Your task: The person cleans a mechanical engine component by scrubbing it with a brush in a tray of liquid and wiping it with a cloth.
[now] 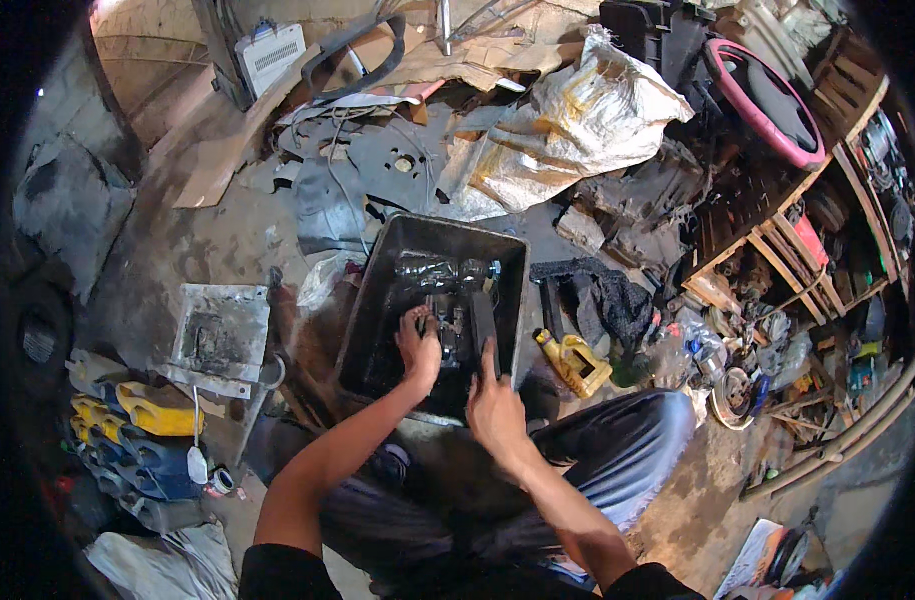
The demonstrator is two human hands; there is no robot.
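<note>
Head view: black rectangular plastic tub (pixel 378 300) on the workshop floor, holding dark liquid and a greasy metal engine part (pixel 456 318). Left hand (pixel 419 348), inside the tub, fingers curled onto the part. Right hand (pixel 492 405) at the tub's near rim, fingers clamped around a dark bar-shaped piece (pixel 483 325). Yellow plastic oil jug (pixel 575 362) right of the tub. Judgement: steady the slippery part low inside the tub and grip firmly.
</note>
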